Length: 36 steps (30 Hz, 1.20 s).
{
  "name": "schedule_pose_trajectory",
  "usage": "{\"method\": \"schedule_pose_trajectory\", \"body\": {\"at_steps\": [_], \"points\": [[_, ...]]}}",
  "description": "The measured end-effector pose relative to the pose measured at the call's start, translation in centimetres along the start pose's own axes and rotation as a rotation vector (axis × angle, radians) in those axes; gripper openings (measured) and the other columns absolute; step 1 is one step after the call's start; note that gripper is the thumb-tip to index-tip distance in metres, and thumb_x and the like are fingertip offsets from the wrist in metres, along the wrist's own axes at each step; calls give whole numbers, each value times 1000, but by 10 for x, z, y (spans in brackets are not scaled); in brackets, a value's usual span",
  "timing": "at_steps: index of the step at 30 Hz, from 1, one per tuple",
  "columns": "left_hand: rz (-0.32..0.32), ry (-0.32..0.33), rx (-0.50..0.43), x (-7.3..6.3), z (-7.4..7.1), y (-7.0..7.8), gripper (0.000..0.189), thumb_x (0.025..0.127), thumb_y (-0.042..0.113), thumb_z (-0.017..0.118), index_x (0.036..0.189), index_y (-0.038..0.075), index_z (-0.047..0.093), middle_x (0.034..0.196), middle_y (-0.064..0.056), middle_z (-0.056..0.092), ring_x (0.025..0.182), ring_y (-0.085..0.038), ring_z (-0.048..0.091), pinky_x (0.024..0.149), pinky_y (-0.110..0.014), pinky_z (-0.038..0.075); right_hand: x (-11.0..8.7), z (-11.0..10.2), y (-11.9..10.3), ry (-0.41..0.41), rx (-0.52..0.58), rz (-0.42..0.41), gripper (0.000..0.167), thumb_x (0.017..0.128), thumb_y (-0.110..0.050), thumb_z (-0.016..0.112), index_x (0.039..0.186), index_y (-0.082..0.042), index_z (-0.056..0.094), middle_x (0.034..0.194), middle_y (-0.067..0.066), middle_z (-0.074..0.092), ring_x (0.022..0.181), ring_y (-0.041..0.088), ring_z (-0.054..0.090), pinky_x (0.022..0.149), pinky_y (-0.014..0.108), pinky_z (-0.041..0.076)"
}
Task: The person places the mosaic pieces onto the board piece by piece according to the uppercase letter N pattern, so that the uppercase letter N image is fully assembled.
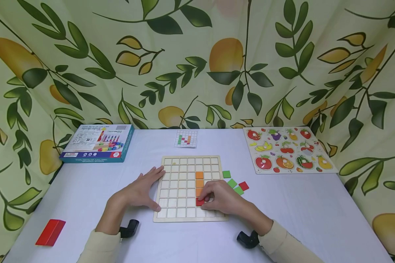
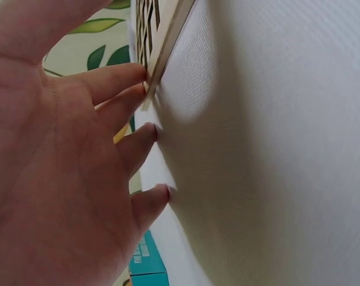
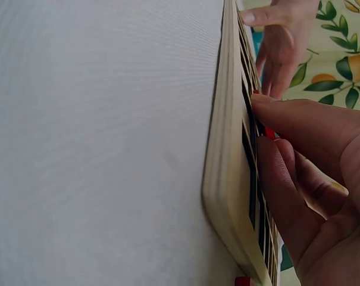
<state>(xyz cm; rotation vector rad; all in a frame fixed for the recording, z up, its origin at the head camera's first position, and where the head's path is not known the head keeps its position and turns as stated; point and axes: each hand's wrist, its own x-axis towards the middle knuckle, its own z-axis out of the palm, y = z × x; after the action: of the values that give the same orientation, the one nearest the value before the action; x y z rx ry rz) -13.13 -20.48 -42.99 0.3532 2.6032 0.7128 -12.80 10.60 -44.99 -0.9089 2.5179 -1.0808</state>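
Observation:
A wooden grid board (image 1: 176, 183) lies flat in the middle of the table. My left hand (image 1: 139, 190) has its fingers spread, thumb and fingertips touching the board's left edge. With thumb and fingers my right hand (image 1: 222, 196) pinches a red square tile (image 1: 199, 201) at a cell below a column of orange tiles (image 1: 199, 175). In the right wrist view a sliver of the red tile (image 3: 269, 132) shows between the fingertips. Green tiles (image 1: 232, 183) and another red tile lie just right of the board. The right hand hides some nearby cells.
Behind the board lies a card (image 1: 185, 138) with a coloured grid pattern. A boxed set (image 1: 97, 144) is at the back left, and a fruit picture board (image 1: 289, 149) at the back right. One red block (image 1: 51, 232) sits at the front left. A patterned curtain hangs behind.

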Motion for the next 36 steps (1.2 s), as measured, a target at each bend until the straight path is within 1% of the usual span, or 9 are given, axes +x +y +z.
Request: {"method": "schedule_pose_trajectory", "body": {"at_steps": [3, 8, 14, 19, 25, 29, 33, 36], "points": [[4, -1, -12, 0, 0, 0, 120, 59, 35, 97, 159, 10, 35, 173, -5, 22, 162, -35, 13, 130, -63, 11, 0, 0, 1, 1, 11, -7, 13, 78, -11, 87, 90, -15, 82, 87, -10, 71, 76, -1, 61, 72, 16, 54], [16, -2, -20, 1, 1, 1, 120, 60, 32, 97, 159, 8, 35, 173, -6, 21, 162, -34, 13, 131, -60, 12, -1, 1, 3, 8, 6, -12, 13, 79, -13, 87, 90, -16, 82, 90, -11, 71, 82, -2, 61, 75, 16, 55], [31, -4, -26, 2, 2, 0, 119, 61, 31, 97, 159, 7, 34, 173, -7, 21, 162, -35, 13, 131, -61, 12, -3, 0, 4, 7, 6, -5, 13, 80, -14, 87, 92, -16, 82, 92, -12, 70, 86, -1, 62, 77, 17, 56], [28, -4, -34, 0, 2, -1, 120, 60, 32, 97, 159, 7, 34, 173, -8, 21, 161, -36, 13, 131, -62, 11, -3, 1, 5, -5, -7, -6, 14, 80, -16, 87, 93, -16, 82, 92, -13, 69, 89, -1, 61, 80, 17, 55], [25, -7, -41, 1, 2, -3, 120, 60, 32, 96, 160, 8, 34, 173, -7, 20, 162, -35, 12, 131, -62, 11, -1, 1, 5, -20, -12, -6, 14, 80, -15, 87, 94, -15, 82, 92, -13, 69, 88, -1, 61, 79, 17, 55], [27, -10, -44, 1, 3, -4, 120, 60, 33, 96, 160, 8, 34, 173, -6, 20, 162, -36, 12, 130, -62, 11, 0, -2, 5, -36, -14, -15, 13, 81, -14, 86, 93, -15, 82, 93, -11, 69, 89, -1, 61, 81, 17, 56], [31, -15, -45, 1, 2, -3, 120, 60, 33, 97, 160, 8, 34, 173, -6, 20, 162, -36, 12, 130, -63, 12, 0, -5, 6, -59, 16, -13, 14, 82, -14, 85, 94, -17, 80, 93, -10, 70, 88, 0, 61, 80, 18, 56], [31, -16, -44, 0, 0, -3, 120, 60, 32, 97, 160, 8, 34, 173, -6, 20, 162, -36, 12, 130, -63, 12, 0, -9, 5, -70, 69, -11, 17, 82, -14, 86, 97, -19, 79, 95, -9, 71, 88, 3, 63, 78, 18, 58]]}}
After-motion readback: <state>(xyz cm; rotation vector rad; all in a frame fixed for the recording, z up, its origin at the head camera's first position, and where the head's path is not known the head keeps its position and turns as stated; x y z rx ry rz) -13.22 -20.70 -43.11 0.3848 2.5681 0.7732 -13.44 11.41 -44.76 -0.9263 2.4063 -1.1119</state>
